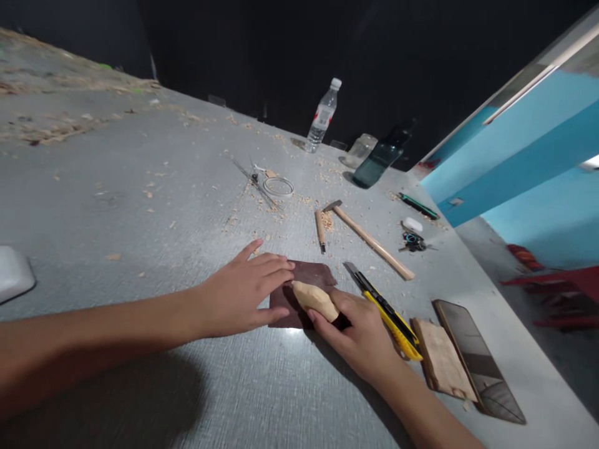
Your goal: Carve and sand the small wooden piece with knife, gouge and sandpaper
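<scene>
A dark brown sheet (306,272), perhaps sandpaper, lies flat on the grey table (187,206). My left hand (246,287) rests at its left edge, fingers spread, with the fingertips on the sheet. On the right, my right hand (358,327) grips a pale carved wooden piece (314,299) between thumb and fingers. The piece is over the sheet, its narrow end toward my left hand. Just beyond my right hand is a yellow and black utility knife (388,315) with its blade out.
A hammer (369,240) and a wood-handled carving tool (321,229) lie ahead. Right are a wooden block (442,358) and phone (480,358). Farther back stand a clear bottle (322,118), glass jar (362,149) and dark bottle (379,163). Wood shavings (60,131) litter the table.
</scene>
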`<state>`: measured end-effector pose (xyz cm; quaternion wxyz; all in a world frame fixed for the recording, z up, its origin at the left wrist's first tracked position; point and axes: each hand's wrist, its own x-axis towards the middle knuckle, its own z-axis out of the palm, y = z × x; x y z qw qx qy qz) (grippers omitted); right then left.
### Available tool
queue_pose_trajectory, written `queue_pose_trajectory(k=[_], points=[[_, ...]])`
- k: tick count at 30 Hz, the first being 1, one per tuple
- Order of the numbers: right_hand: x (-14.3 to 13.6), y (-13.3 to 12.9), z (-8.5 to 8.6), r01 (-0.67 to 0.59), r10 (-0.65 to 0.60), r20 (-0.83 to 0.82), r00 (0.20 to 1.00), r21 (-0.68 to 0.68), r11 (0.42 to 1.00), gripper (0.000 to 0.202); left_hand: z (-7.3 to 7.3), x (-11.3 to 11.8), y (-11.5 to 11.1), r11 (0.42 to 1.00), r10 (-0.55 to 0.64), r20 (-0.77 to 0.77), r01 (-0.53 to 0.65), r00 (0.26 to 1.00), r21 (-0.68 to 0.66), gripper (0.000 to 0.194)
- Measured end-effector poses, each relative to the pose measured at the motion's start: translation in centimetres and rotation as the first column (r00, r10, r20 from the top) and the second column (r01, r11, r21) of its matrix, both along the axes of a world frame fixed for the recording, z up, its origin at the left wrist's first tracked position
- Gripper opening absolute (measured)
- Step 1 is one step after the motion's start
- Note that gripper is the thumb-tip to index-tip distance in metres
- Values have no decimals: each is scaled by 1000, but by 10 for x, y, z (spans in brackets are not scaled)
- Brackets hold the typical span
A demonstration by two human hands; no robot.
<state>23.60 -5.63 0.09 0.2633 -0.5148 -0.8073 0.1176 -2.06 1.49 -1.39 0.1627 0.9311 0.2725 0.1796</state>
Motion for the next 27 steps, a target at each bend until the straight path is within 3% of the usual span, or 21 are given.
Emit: queue_pose_trajectory(k=[15,22,27], points=[[-1,-3,-1,-17,17,-33,999,9,1000,27,-3,1,2,1000,6,3,-6,1000,-1,51],[0,-3,-2,159,-160,32,987,24,987,30,-5,-2,2,1000,0,16,0,1000,28,54],[-3,-6,2,-15,15,0,1000,-13,1000,30,-5,-1,2,1000,3,4,-3,1000,19,53]])
